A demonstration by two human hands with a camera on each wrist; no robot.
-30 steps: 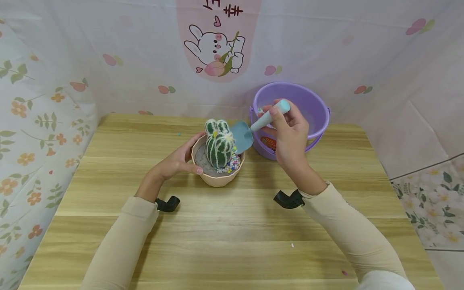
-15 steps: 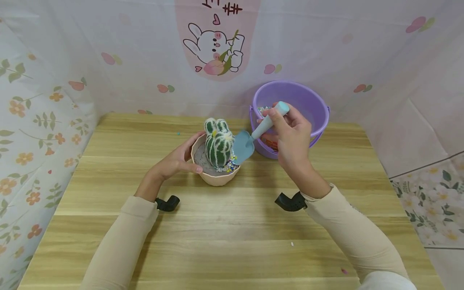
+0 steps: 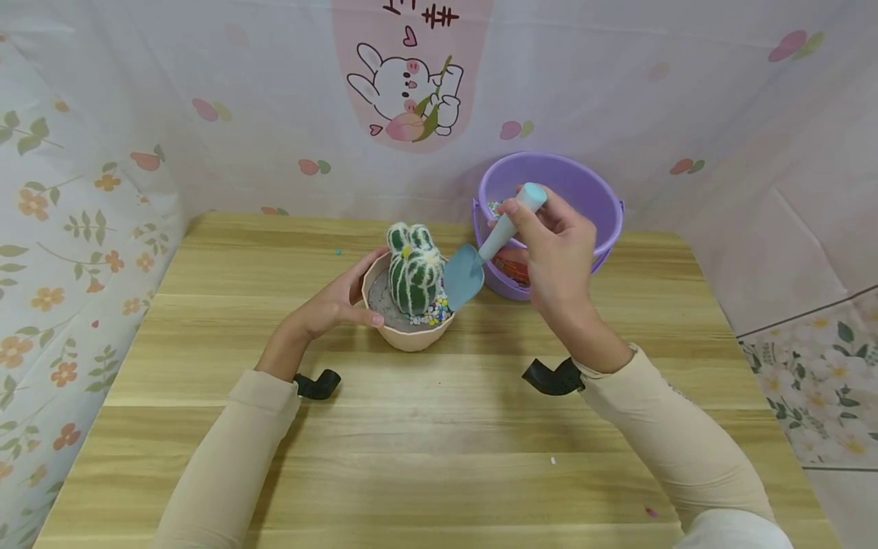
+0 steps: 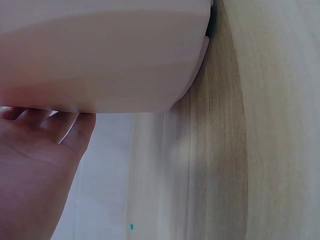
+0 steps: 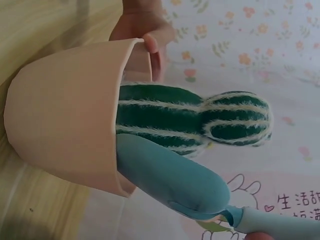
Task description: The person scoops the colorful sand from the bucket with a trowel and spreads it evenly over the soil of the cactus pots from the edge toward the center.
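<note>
A green cactus with white fuzzy ridges (image 3: 414,282) stands in a peach flowerpot (image 3: 411,341) filled with grey material. Small coloured pebbles (image 3: 434,313) lie on the pot's right side, beside the cactus. My left hand (image 3: 336,305) holds the pot from its left, thumb at the rim and fingers around the far side. My right hand (image 3: 562,248) grips the pale blue handle of a small trowel (image 3: 463,278). The trowel's blade tilts down over the pot's right rim, close to the cactus; in the right wrist view its blade (image 5: 170,172) reaches the pot's edge.
Behind my right hand stands a purple bucket (image 3: 600,202) with coloured pebbles (image 3: 494,207) inside. A printed cloth (image 3: 261,99) hangs behind the wooden table (image 3: 411,457). A white bit (image 3: 552,460), a pink bit (image 3: 651,512) and a green bit (image 3: 338,252) lie on the table.
The trowel blade has moved slightly right and down along the pot's rim, tilting more steeply. My right hand has shifted a little right. The left hand and the pot have stayed put.
</note>
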